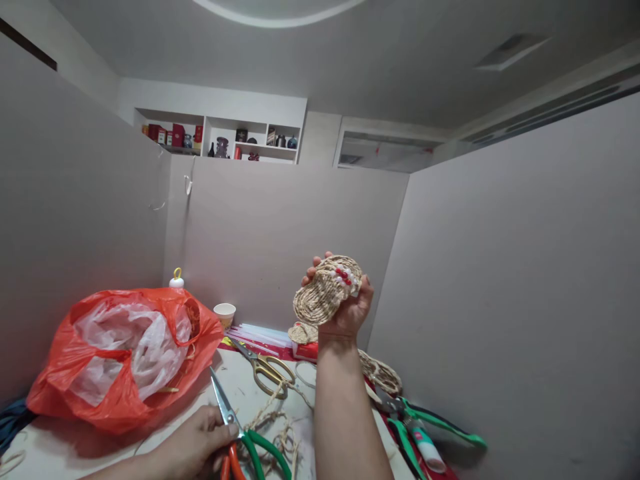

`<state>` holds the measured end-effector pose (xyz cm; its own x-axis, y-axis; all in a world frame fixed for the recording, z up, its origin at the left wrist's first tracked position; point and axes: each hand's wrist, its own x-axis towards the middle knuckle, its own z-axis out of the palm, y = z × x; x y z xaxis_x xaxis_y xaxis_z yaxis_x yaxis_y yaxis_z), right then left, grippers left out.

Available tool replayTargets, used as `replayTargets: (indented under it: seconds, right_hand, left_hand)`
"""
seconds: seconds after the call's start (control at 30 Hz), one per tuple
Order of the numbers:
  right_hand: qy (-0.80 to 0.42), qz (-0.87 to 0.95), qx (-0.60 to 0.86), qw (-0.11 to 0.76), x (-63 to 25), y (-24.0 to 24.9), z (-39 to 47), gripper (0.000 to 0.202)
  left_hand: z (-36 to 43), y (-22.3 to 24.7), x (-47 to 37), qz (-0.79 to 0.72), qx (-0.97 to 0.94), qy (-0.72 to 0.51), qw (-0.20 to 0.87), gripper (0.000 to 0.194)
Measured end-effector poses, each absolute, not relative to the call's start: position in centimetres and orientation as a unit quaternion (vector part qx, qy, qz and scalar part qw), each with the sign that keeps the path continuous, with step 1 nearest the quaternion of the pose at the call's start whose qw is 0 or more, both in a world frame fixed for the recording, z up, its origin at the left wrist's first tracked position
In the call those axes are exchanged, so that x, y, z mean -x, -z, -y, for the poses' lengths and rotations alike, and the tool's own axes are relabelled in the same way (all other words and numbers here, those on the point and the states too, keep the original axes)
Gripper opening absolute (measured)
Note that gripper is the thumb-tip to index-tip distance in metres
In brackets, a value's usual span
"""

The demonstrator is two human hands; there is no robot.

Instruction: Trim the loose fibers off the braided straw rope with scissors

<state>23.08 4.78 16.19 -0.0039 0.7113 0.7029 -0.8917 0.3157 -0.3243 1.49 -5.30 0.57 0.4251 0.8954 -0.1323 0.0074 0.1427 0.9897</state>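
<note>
Raised in front of the grey partition, my right hand [356, 308] grips a small woven straw slipper [320, 293] with red and white beads on its strap. The fingertips curl round its far edge and the thumb lies at its right side. Low on the left, my left hand [205, 437] holds scissors [227, 407] near the pivot, blades pointing up and away. One scissor handle is green and another part is orange. Loose straw cord [280, 427] lies beside the scissors on the white table surface [225, 370].
A red plastic bag [120, 413] with white plastic inside stands at the left. Gold-handled scissors [265, 370], a paper cup [225, 313] and straws [260, 339] lie farther back. Green-handled pliers [440, 423], a small bottle [425, 448] and woven pieces [383, 375] are at the right.
</note>
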Motion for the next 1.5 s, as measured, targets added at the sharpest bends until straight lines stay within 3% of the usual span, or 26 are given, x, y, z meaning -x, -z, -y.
replayTargets:
  seconds: [1.5]
  right_hand:
    - [-0.544, 0.473, -0.054, 0.691, -22.1, -15.9, -4.6, 0.054]
  left_hand:
    - [4.6, 0.9, -0.7, -0.398, -0.572, -0.344, 0.629, 0.055]
